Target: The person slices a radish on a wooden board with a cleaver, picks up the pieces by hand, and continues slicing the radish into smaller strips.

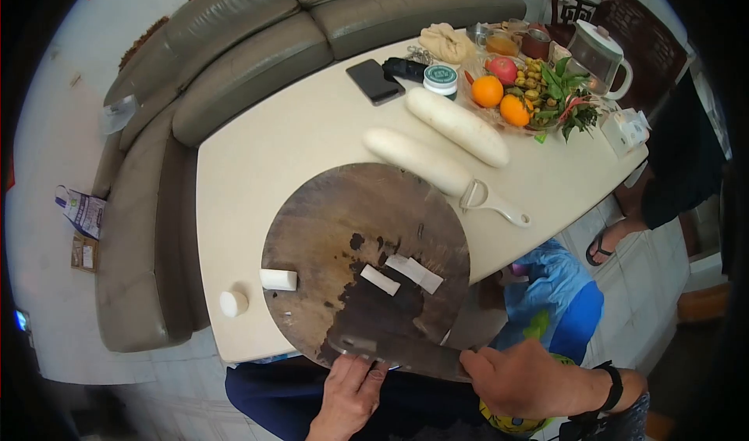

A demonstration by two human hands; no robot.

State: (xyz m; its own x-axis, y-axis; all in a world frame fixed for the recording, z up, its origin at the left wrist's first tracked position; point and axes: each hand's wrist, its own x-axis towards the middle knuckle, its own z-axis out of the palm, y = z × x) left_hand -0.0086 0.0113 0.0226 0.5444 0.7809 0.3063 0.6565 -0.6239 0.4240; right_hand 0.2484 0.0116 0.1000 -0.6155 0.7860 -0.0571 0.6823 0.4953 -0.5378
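My right hand [519, 378] is wrapped round the handle of a kitchen knife [406, 355], whose broad dark blade points left across the near edge of the round wooden chopping board [312, 215]. Against the blade, at the board's near edge, my left hand [353, 386] has its fingers bent close together; the blade hides the fingertips and anything in them. On the board lie a short white radish chunk [278, 279], a cut radish stick [380, 279] and flat radish slices [415, 274]. Another radish piece [233, 304] sits on the table, left of the board.
Two whole white radishes [456, 126] and a peeler [498, 205] lie beyond the board on the table [234, 176]. Farther back are a phone [375, 81], a green-lidded jar [441, 80], oranges [487, 91] and a glass jug [597, 57]. A person's sandalled foot [605, 242] shows at right.
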